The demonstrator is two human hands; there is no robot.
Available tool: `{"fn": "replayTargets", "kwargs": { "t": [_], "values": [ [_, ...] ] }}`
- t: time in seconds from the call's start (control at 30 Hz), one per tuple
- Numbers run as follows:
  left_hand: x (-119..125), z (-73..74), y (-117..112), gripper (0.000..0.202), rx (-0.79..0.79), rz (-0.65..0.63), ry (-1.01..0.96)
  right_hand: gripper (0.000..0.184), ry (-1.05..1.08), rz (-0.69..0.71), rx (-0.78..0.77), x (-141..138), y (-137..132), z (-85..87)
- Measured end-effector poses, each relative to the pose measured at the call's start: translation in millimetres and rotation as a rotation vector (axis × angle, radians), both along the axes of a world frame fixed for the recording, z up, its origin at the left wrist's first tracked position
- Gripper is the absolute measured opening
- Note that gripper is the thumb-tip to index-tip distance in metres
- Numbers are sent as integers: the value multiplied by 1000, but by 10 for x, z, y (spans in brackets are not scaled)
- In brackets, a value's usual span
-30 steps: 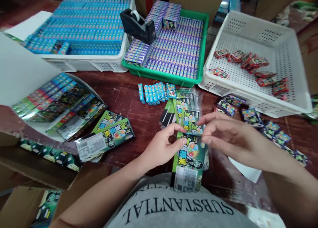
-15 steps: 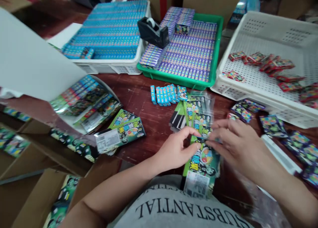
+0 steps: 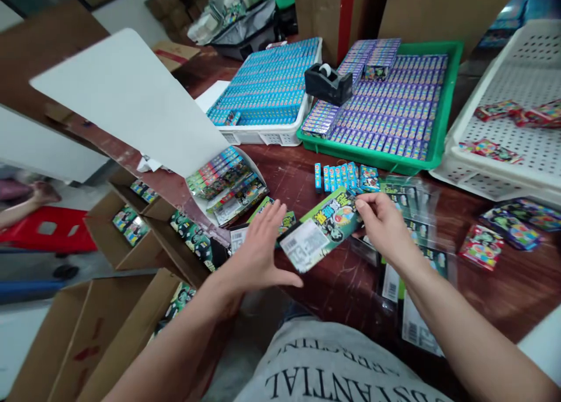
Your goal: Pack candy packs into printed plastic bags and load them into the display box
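My right hand (image 3: pixel 384 225) pinches the upper end of a green printed packet (image 3: pixel 322 229) with a white barcode label, holding it tilted above the dark wooden table (image 3: pixel 342 285). My left hand (image 3: pixel 258 250) is spread open just left of the packet, fingers apart, its thumb under the packet's label end. Under the left hand lie more green packets (image 3: pixel 263 210). A stack of clear sleeves with green cards (image 3: pixel 409 200) lies to the right of my right hand. A short row of small blue boxes (image 3: pixel 339 177) stands just beyond the packet.
A white tray of blue boxes (image 3: pixel 267 86), a green tray of purple boxes (image 3: pixel 394 107) with a black tape dispenser (image 3: pixel 328 83), and a white perforated basket (image 3: pixel 508 127) stand at the back. Open cartons (image 3: pixel 131 232) sit at the left below the table. Loose small packs (image 3: pixel 482 247) lie right.
The view has swung left. My right hand lifted one green packet off the pile and carried it left; my left hand let go and spread open beside it.
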State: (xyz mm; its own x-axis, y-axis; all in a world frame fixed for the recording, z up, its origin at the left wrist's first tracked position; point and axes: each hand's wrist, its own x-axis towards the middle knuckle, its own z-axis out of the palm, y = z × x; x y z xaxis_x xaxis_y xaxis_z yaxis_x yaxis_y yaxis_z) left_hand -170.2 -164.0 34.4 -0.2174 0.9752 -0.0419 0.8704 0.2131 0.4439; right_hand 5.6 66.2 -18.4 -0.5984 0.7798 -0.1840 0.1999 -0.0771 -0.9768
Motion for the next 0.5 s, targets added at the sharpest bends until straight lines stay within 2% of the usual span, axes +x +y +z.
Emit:
{"fn": "replayTargets", "kwargs": {
  "t": [0.1, 0.17, 0.23, 0.3, 0.37, 0.43, 0.5],
  "values": [
    [-412, -131, -219, 125, -127, -2, 95, 36, 83, -191, 43, -66, -41, -108],
    [-487, -234, -263, 107, -167, 21, 168, 37, 117, -267, 52, -9, -25, -116],
    [-444, -343, -233, 89, -140, 139, 232, 37, 140, -287, 30, 50, -15, -77],
    [-371, -452, -170, 80, -62, 345, 268, 37, 151, -265, 0, 46, -45, -17],
    [-336, -541, -141, 85, -12, 515, 270, 36, 141, -201, -20, -56, -124, 23],
    [-366, -569, -215, 97, -32, 559, 251, 34, 93, -86, -9, -262, -240, 23],
    [-443, -494, -413, 109, -67, 530, 248, 33, 24, 37, 27, -543, -376, -8]
  ]
}}
